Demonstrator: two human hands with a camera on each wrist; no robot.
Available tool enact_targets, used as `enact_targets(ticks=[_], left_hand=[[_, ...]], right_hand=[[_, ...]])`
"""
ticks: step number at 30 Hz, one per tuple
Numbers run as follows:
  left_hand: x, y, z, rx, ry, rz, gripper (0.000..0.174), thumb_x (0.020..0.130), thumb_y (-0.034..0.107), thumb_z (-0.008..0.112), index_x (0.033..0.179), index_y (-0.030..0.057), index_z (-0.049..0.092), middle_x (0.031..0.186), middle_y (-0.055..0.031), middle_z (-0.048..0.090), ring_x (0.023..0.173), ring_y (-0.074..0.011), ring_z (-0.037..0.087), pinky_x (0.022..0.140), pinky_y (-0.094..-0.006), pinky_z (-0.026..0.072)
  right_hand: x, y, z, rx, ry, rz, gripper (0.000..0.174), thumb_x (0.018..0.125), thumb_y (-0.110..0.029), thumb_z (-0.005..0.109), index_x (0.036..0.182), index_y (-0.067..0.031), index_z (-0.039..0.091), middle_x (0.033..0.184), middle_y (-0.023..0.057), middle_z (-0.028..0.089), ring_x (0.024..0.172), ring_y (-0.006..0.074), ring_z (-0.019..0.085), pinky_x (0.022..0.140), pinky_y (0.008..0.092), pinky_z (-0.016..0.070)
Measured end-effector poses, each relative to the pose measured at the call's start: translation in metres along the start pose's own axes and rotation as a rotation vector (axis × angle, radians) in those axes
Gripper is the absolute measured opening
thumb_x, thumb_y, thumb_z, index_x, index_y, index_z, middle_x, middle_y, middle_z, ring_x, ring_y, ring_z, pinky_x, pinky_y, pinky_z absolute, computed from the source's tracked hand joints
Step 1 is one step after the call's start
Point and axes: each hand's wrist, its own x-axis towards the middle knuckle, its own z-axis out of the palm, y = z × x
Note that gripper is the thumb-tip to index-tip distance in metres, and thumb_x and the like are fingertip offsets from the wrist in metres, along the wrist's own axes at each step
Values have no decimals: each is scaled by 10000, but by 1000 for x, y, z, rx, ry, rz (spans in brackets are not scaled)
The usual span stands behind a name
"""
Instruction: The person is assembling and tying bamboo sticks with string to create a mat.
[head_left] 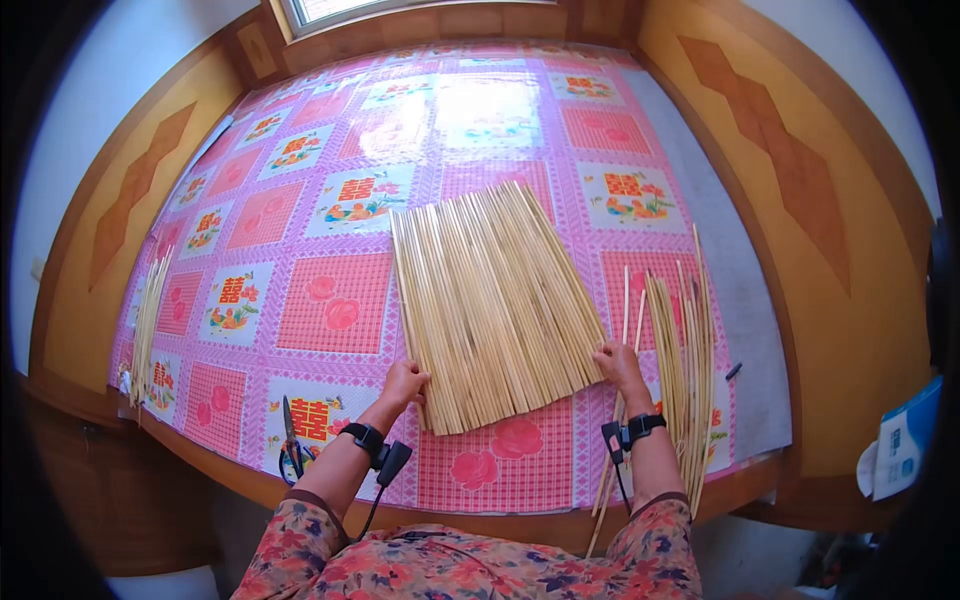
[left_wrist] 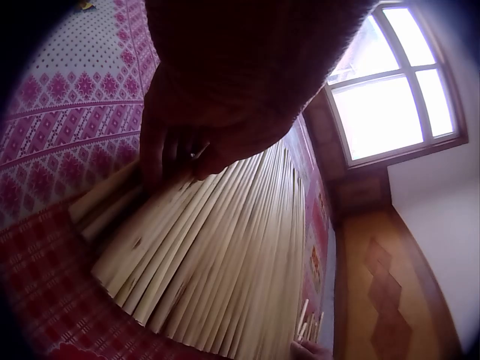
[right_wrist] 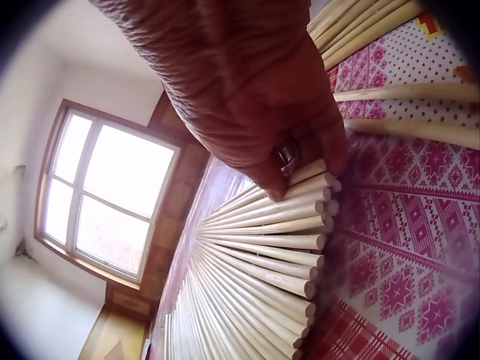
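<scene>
A mat of thin pale wooden sticks [head_left: 495,310], laid side by side, spreads out in front of me over a pink patterned plastic cloth [head_left: 330,262]. My left hand [head_left: 403,385] grips its left edge near the close corner, thumb on top. In the left wrist view, the sticks [left_wrist: 217,262] fan away below the left hand [left_wrist: 217,112]. At the close right corner, my right hand [head_left: 622,368] pinches the outermost sticks. The right wrist view shows round stick ends [right_wrist: 311,289] stacked unevenly beside the right hand [right_wrist: 262,105], which wears a ring.
Loose sticks [head_left: 690,370] lie right of the mat, some jutting past the front edge. Another bundle [head_left: 150,320] lies far left. Scissors [head_left: 291,440] sit left of my left forearm. A small dark piece [head_left: 734,371] rests at the right. Wooden panels [head_left: 800,150] border the surface.
</scene>
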Motion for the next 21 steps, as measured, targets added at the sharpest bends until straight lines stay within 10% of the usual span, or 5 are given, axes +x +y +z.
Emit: enact_targets(ticks=[21], left_hand=[[-1,6,0,227,-64,79,193,717,123,547,699,-68,559,543,-157,566,453,-245,592,407,-325,485]], right_hand=[[-13,11,4,-62,78,-4,227,687,-212,599,744,8,601,670,154,599,622,247,593,581,338,454]])
